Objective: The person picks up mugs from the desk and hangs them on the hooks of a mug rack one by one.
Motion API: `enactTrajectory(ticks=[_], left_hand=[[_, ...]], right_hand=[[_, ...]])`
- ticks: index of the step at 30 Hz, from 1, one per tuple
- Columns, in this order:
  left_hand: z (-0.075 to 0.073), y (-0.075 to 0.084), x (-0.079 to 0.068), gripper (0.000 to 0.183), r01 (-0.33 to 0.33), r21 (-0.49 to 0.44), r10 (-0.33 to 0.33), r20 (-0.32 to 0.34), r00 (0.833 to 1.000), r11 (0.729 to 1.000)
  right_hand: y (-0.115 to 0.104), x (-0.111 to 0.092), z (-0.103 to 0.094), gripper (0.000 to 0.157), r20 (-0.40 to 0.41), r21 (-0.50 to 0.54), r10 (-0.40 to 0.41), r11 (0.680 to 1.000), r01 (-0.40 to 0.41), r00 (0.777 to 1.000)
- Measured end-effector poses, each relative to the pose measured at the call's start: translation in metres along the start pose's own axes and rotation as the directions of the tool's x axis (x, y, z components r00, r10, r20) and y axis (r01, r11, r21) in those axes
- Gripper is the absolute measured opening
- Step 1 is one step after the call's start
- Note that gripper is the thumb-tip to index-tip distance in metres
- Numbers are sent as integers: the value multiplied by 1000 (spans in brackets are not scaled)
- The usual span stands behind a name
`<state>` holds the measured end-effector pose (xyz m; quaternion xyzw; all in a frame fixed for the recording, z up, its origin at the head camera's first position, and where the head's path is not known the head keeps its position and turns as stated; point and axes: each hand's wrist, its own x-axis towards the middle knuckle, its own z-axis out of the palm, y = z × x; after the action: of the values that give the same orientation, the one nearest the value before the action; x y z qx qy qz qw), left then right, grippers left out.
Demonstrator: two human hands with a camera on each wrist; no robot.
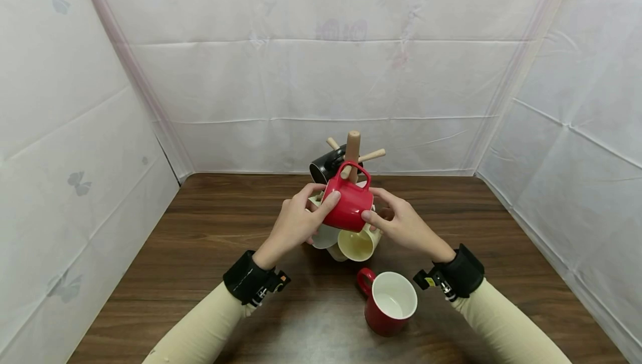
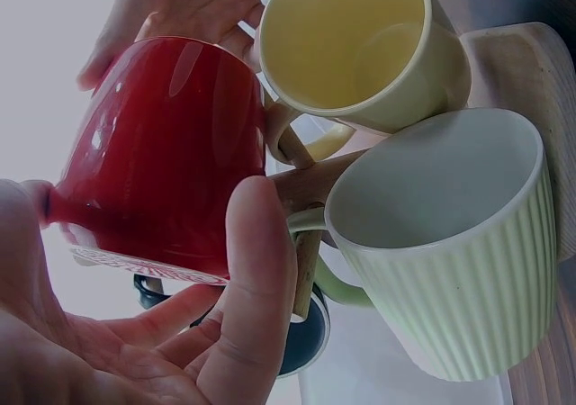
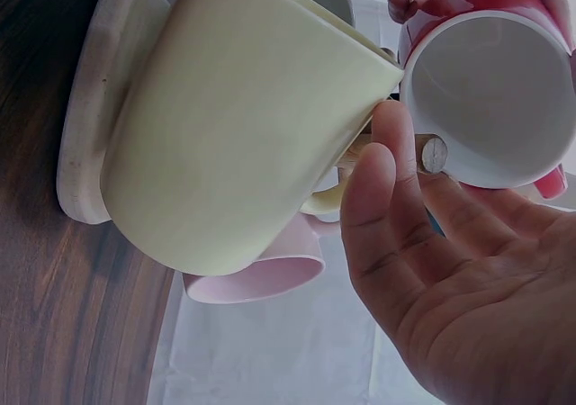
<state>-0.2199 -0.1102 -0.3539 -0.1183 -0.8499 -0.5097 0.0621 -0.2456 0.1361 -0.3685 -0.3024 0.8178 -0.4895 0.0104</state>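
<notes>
Both hands hold a glossy red mug (image 1: 348, 205) in front of a wooden mug tree (image 1: 353, 146). It lies on its side, handle upward, and a peg's end shows within the handle loop. My left hand (image 1: 301, 213) grips the base end, with the thumb across the body in the left wrist view. My right hand (image 1: 403, 222) pinches near the rim; the white inside shows in the right wrist view. Just below hang a pale yellow mug (image 1: 357, 247) and a ribbed pale green mug (image 2: 450, 288). How far the handle sits on the peg cannot be told.
A black mug (image 1: 325, 168) hangs on the tree's far side, and a pink mug (image 3: 261, 277) hangs low behind the yellow one. Nearer me, a second red mug (image 1: 386, 314) with a white inside stands upright on the brown wooden table (image 1: 200, 286). White sheets enclose the table.
</notes>
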Motion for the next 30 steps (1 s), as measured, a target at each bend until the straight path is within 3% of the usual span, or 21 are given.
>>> enactTrajectory(ticks=[30], left_hand=[[0, 0, -5, 58, -7, 55, 8, -23, 1000, 998]], right_hand=[[0, -4, -2, 53, 51, 10, -10, 1000, 10, 999]])
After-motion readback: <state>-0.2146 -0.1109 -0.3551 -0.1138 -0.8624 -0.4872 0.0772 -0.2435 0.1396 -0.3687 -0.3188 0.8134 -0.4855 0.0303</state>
